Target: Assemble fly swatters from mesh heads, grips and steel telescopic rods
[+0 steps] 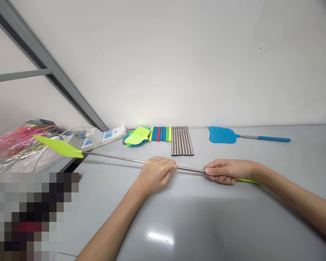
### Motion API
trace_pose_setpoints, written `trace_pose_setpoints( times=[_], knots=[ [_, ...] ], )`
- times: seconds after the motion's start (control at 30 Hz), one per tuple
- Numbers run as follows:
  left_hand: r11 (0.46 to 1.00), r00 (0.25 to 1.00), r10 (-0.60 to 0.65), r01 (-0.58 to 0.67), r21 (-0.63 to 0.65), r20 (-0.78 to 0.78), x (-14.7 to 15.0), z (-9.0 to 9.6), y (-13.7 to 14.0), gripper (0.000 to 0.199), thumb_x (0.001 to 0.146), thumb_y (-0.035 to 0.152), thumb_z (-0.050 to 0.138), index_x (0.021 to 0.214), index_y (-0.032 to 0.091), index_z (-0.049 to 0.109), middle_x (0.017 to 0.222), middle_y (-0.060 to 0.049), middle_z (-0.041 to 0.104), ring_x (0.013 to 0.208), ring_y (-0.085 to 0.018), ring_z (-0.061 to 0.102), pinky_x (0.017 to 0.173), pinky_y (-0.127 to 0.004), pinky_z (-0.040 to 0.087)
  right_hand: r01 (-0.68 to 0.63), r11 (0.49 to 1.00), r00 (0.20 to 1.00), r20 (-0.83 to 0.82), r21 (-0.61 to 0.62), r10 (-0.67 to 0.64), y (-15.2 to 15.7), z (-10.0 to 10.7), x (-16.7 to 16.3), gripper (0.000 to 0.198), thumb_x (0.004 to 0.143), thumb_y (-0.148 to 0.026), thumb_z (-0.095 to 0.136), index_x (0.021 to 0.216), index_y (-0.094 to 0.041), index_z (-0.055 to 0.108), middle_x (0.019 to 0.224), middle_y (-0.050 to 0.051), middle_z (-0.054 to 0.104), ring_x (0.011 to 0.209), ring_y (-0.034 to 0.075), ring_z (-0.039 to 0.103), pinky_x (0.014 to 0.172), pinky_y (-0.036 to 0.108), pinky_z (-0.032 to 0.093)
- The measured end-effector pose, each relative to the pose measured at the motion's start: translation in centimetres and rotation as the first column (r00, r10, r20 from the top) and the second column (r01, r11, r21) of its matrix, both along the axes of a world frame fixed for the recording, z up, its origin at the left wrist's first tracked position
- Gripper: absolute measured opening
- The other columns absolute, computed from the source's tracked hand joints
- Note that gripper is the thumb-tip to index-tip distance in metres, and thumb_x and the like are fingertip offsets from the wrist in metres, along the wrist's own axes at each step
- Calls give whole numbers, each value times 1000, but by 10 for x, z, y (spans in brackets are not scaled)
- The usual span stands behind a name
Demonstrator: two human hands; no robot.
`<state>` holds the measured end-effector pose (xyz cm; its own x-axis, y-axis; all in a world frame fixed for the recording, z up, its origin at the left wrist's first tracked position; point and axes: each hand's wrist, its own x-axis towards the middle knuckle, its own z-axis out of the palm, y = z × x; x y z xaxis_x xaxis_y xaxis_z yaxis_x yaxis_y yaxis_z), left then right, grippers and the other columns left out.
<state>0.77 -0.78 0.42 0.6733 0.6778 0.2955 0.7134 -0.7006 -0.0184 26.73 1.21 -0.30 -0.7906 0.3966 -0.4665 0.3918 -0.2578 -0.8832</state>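
A telescopic fly swatter with a yellow-green head stretches across the view, its thin metal rod drawn out long. My left hand is wrapped round the middle of that rod. Farther right, my right hand grips the swatter where rod and handle meet. The end of the yellow-green handle shows beyond my right hand, partly behind the wrist. The swatter is held above the grey table, with its head out to the left.
At the back lie a stack of swatter heads, a row of coloured handles, several metal tubes and a blue fly swatter. A white power strip with plugs and a plastic bag are on the left.
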Motion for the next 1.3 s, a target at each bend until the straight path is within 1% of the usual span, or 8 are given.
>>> trace_pose_setpoints(
  times=[0.23,0.6,0.73,0.87,1.0,1.07,1.17,1.3],
  knots=[
    [998,996,53,-52,-20,73,6,-3,-3,27,87,26,33,69,18,51,64,1,57,57,-11,46,57,-26,30,0,993,1000,0,-122,0,5,-6,2,35,80,-50,44,68,-17,39,52,-9,18,42,3,12,34,15,10],
    [989,977,94,-113,90,190,20,-5,-17,19,84,27,41,77,20,58,64,2,59,58,-11,46,58,-28,28,-19,982,999,-49,-189,10,13,-11,12,30,80,-44,47,70,-15,46,50,-8,26,38,2,18,31,14,13],
    [988,963,88,-117,98,256,22,-6,-19,14,83,24,45,79,20,57,66,2,60,61,-12,46,61,-28,28,-16,985,996,-93,-174,0,13,-12,11,26,80,-38,50,70,-14,47,48,-8,29,37,2,22,31,14,17],
    [985,938,77,-125,122,339,24,-8,-20,8,82,20,48,81,20,57,71,2,61,68,-12,48,67,-28,29,-15,994,991,-134,-106,0,11,-9,7,19,78,-32,54,74,-13,51,48,-8,37,38,3,30,33,14,24],
    [987,934,76,-119,104,350,24,-10,-20,7,81,19,49,82,20,56,74,2,61,73,-12,49,70,-29,29,-1,998,992,-125,-65,-8,7,-3,3,20,75,-30,56,81,-11,56,54,-5,43,40,3,34,34,16,25],
    [987,936,85,-125,98,341,24,-10,-20,7,81,19,49,81,20,55,74,1,61,73,-13,49,70,-30,29,22,998,992,-126,-60,-29,4,0,0,24,74,-31,57,86,-10,58,57,-4,43,40,2,31,34,16,21],
    [980,939,114,-159,116,323,23,-9,-21,7,81,21,49,80,20,56,74,1,60,72,-13,49,71,-31,28,59,996,989,-128,-71,-67,0,5,-5,27,75,-33,57,88,-10,59,55,-7,35,39,1,21,34,17,13],
    [982,948,104,-146,121,301,30,-8,-24,8,81,25,49,80,21,56,74,1,60,72,-13,49,71,-31,27,77,995,983,-162,-56,-85,-9,9,-15,29,76,-38,55,88,-11,59,52,-9,26,40,2,17,35,18,10]
  ],
)
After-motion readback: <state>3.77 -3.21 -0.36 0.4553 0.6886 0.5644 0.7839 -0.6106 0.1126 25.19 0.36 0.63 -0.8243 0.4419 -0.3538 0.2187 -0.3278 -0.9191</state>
